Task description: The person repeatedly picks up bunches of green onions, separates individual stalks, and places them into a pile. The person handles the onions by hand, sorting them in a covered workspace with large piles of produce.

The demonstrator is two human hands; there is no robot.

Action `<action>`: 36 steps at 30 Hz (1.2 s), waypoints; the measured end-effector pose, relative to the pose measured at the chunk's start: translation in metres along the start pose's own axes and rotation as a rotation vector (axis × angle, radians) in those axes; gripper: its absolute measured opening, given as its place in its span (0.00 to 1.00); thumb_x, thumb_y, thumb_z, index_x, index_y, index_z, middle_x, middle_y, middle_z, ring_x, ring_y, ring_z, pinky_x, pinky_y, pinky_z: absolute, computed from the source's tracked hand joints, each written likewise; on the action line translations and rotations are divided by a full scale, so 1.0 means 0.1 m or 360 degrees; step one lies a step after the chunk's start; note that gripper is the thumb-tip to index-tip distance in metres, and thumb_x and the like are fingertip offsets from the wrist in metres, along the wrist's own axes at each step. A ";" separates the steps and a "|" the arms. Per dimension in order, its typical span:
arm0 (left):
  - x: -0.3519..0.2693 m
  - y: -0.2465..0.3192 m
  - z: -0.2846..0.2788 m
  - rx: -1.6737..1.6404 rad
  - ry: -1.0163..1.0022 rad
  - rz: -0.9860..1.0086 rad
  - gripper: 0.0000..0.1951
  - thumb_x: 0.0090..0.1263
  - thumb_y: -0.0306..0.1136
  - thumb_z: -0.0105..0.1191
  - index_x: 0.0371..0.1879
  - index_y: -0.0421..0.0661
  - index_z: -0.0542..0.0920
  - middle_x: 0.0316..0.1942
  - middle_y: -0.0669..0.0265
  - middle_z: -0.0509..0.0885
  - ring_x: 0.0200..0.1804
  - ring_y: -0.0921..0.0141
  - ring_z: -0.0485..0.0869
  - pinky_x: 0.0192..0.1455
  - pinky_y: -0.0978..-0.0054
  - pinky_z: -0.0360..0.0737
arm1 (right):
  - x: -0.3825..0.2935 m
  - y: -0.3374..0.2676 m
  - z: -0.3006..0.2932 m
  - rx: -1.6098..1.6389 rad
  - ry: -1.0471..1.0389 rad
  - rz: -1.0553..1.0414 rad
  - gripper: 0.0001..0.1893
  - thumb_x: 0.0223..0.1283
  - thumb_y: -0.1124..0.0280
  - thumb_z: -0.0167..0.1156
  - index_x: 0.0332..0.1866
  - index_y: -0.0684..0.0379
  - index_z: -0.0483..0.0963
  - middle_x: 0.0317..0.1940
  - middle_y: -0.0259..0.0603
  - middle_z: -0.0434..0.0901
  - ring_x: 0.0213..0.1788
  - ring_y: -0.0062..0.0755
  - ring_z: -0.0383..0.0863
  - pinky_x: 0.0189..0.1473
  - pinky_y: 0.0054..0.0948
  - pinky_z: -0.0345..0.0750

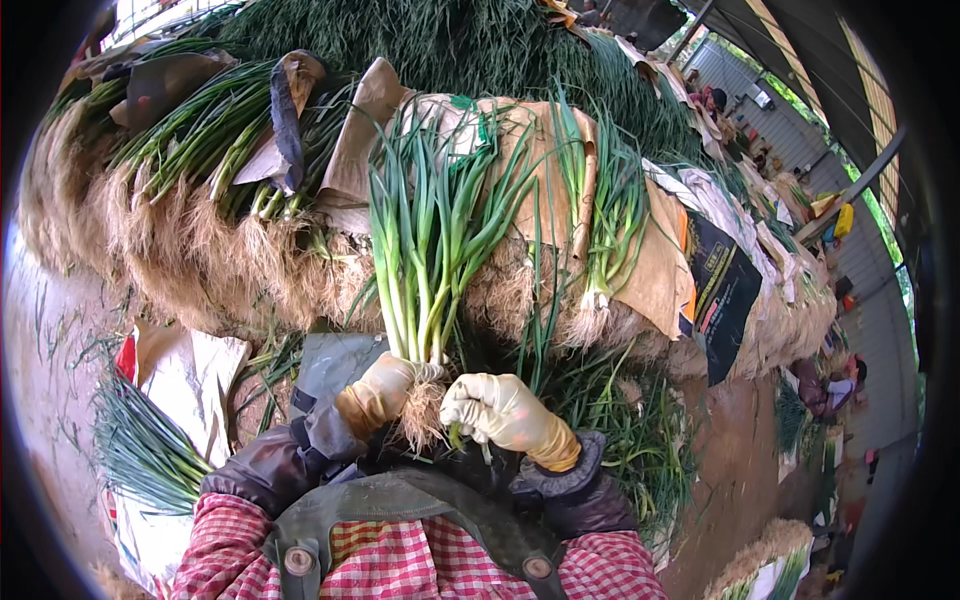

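My left hand, in a pale rubber glove, grips a bunch of green onions just above its tangled roots. The leaves of the bunch point away from me over the heap. Close to the right of the roots is my right hand, gloved too, its fingers curled around what looks like a bit of green leaf or stalk. A smaller bunch of green onions lies on brown paper farther right. To the left, many rooted green onions are stacked side by side.
A long heap of green onions spans the far side. Loose green leaves lie at my right. At my left another bunch rests on white sacking. A dark printed sack hangs over the heap. Other people sit far right.
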State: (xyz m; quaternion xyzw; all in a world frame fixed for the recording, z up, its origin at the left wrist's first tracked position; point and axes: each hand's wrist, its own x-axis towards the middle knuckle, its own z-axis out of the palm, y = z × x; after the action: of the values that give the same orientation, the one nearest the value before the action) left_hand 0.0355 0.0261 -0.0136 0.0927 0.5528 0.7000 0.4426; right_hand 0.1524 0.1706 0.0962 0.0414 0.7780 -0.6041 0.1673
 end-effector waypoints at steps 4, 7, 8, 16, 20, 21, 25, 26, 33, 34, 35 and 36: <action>-0.11 0.04 0.21 0.0325 0.0003 0.0025 0.13 0.60 0.23 0.64 0.44 0.40 0.81 0.32 0.68 0.84 0.32 0.77 0.78 0.33 0.75 0.76 | 0.32 0.16 -0.22 -0.0285 0.0820 -0.0292 0.12 0.68 0.64 0.59 0.36 0.64 0.76 0.25 0.34 0.80 0.23 0.16 0.73 0.25 0.20 0.70; -0.21 0.12 0.24 0.0500 -0.0059 0.0026 0.14 0.60 0.25 0.66 0.45 0.40 0.81 0.32 0.70 0.83 0.32 0.78 0.77 0.32 0.75 0.75 | 0.62 0.50 -0.29 0.0036 0.0843 -0.0288 0.10 0.66 0.66 0.60 0.36 0.64 0.76 0.22 0.31 0.77 0.20 0.13 0.70 0.21 0.16 0.66; -0.23 0.13 0.23 0.0490 -0.0039 -0.0008 0.14 0.60 0.25 0.66 0.45 0.40 0.81 0.32 0.70 0.83 0.32 0.78 0.77 0.32 0.75 0.75 | 0.66 0.58 -0.27 0.0259 0.0792 -0.0088 0.09 0.65 0.67 0.60 0.36 0.63 0.77 0.22 0.31 0.77 0.19 0.14 0.70 0.20 0.16 0.66; -0.16 0.19 0.07 -0.0349 -0.0362 -0.0044 0.11 0.65 0.28 0.60 0.44 0.39 0.80 0.36 0.63 0.84 0.29 0.76 0.80 0.30 0.82 0.76 | -0.01 0.60 -0.19 0.0701 0.1451 -0.0597 0.04 0.65 0.74 0.57 0.39 0.63 0.75 0.24 0.37 0.80 0.19 0.19 0.77 0.22 0.18 0.74; -0.07 0.34 -0.09 -0.0747 -0.0633 0.0034 0.12 0.63 0.23 0.56 0.46 0.37 0.78 0.44 0.54 0.84 0.42 0.66 0.82 0.46 0.70 0.81 | -0.85 1.15 -0.75 0.1053 0.2382 -0.0685 0.06 0.68 0.72 0.54 0.38 0.63 0.74 0.23 0.40 0.80 0.18 0.24 0.77 0.21 0.24 0.75; -0.07 0.37 -0.14 -0.1018 -0.0657 -0.0085 0.11 0.64 0.23 0.56 0.46 0.38 0.79 0.44 0.54 0.84 0.44 0.65 0.83 0.50 0.66 0.82 | -1.05 1.34 -0.85 0.1093 0.2610 -0.0684 0.06 0.68 0.72 0.54 0.39 0.63 0.74 0.23 0.40 0.80 0.17 0.25 0.75 0.19 0.25 0.74; 0.05 0.24 -0.10 -0.0881 -0.0506 -0.0076 0.12 0.67 0.25 0.55 0.49 0.40 0.76 0.43 0.56 0.83 0.40 0.64 0.83 0.43 0.67 0.84 | -1.29 1.85 -0.84 0.0564 0.1367 0.1011 0.09 0.66 0.68 0.56 0.41 0.62 0.78 0.22 0.38 0.81 0.16 0.25 0.77 0.19 0.24 0.74; 0.07 0.19 -0.07 -0.0848 -0.0544 -0.0264 0.12 0.68 0.27 0.56 0.48 0.39 0.76 0.41 0.57 0.84 0.37 0.66 0.84 0.41 0.70 0.84 | -1.18 1.87 -0.88 0.0192 0.1539 0.0593 0.10 0.65 0.66 0.57 0.42 0.62 0.78 0.25 0.38 0.82 0.21 0.28 0.80 0.23 0.27 0.76; -0.03 0.23 -0.05 -0.0900 -0.0691 -0.0236 0.16 0.64 0.22 0.56 0.52 0.36 0.76 0.39 0.55 0.83 0.43 0.57 0.84 0.51 0.57 0.82 | 0.34 1.27 -2.47 -0.1165 0.1705 0.0934 0.26 0.55 0.48 0.63 0.50 0.61 0.75 0.37 0.48 0.82 0.45 0.52 0.81 0.51 0.44 0.74; -0.11 0.30 -0.10 -0.0890 -0.0582 -0.0200 0.14 0.64 0.21 0.55 0.49 0.37 0.77 0.39 0.54 0.83 0.47 0.53 0.83 0.56 0.53 0.80 | 0.38 1.16 -2.52 -0.1132 0.1679 0.0847 0.23 0.59 0.52 0.61 0.49 0.61 0.75 0.34 0.46 0.82 0.40 0.45 0.82 0.46 0.40 0.76; -0.12 0.39 -0.14 -0.0927 -0.0616 -0.0210 0.13 0.64 0.21 0.55 0.48 0.38 0.78 0.43 0.54 0.83 0.56 0.51 0.79 0.63 0.51 0.74 | 0.41 1.06 -2.47 -0.0819 0.1685 0.0667 0.20 0.62 0.55 0.60 0.48 0.61 0.75 0.30 0.44 0.82 0.35 0.39 0.83 0.41 0.35 0.78; -0.15 0.45 -0.16 -0.0937 -0.0595 -0.0135 0.13 0.64 0.21 0.54 0.48 0.38 0.78 0.46 0.54 0.82 0.61 0.51 0.76 0.65 0.51 0.72 | 0.42 0.95 -2.32 -0.0298 0.1683 0.0464 0.18 0.64 0.57 0.58 0.47 0.61 0.76 0.29 0.43 0.81 0.32 0.34 0.82 0.37 0.32 0.78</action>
State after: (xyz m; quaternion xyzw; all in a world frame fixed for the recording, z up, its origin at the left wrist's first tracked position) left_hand 0.0108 0.0040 0.0244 0.0646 0.2401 0.7812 0.5727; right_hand 0.0894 0.4115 0.0447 0.4312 0.7925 -0.4000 -0.1612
